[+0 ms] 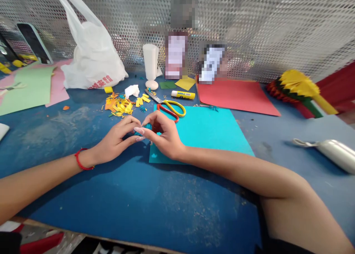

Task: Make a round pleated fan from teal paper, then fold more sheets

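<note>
My left hand [115, 139] and my right hand [166, 137] meet above the blue table, fingertips pinched together around a small piece of blue paper [148, 126]. Fingers cover most of that piece, so its full shape is hidden. Under my right hand lies a sheet of turquoise paper [208, 130]. Scissors [166, 106] with one yellow and one red handle loop rest just beyond my hands, partly over the sheet. Yellow and orange paper scraps [119, 105] are heaped beyond my left hand.
A white plastic bag [94, 58] stands at the back left near green paper [30, 85]. Behind the scissors are a glue stick [183, 95] and two propped phones [176, 56]. Red paper [238, 95], a yellow paper flower [299, 84] and a silvery cylindrical pouch [337, 154] lie rightward.
</note>
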The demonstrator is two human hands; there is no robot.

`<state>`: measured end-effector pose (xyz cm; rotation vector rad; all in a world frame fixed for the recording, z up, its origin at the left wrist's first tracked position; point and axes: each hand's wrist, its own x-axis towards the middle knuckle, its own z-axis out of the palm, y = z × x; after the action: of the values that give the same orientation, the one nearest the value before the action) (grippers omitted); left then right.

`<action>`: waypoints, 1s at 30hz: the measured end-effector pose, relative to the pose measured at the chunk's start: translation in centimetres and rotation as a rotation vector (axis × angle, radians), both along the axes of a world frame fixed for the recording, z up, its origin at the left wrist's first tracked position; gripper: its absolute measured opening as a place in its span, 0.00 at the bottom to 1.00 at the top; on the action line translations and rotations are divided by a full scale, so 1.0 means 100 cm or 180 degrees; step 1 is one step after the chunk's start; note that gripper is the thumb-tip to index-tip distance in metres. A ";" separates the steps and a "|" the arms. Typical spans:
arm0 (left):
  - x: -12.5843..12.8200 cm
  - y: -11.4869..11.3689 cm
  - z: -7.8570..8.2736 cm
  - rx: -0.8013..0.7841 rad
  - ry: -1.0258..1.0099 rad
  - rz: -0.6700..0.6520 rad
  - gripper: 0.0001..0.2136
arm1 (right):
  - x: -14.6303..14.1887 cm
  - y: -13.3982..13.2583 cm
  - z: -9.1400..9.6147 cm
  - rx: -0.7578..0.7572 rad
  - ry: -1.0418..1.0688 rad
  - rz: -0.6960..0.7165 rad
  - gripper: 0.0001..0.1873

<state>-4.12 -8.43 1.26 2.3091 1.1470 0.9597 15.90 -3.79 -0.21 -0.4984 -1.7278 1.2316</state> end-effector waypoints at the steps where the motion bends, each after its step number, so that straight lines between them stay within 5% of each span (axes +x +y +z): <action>1: 0.000 -0.001 0.001 -0.0026 0.0028 -0.0057 0.15 | 0.001 0.002 -0.001 0.0115 -0.0011 -0.0018 0.24; 9: -0.003 -0.003 0.001 -0.0281 0.0117 -0.0019 0.18 | 0.009 0.024 -0.009 0.1207 -0.0362 -0.0089 0.30; 19: -0.002 0.001 -0.001 -0.0651 0.0019 0.0122 0.21 | 0.012 0.022 -0.003 0.1991 -0.1974 -0.0309 0.33; 30: 0.002 0.004 0.006 -0.1140 -0.0617 0.0601 0.27 | 0.012 0.022 -0.012 0.2663 -0.2105 -0.0514 0.26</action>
<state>-3.93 -8.07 1.85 1.8120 1.3466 0.9314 17.10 -1.55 -1.40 -0.5359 -2.4820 0.1343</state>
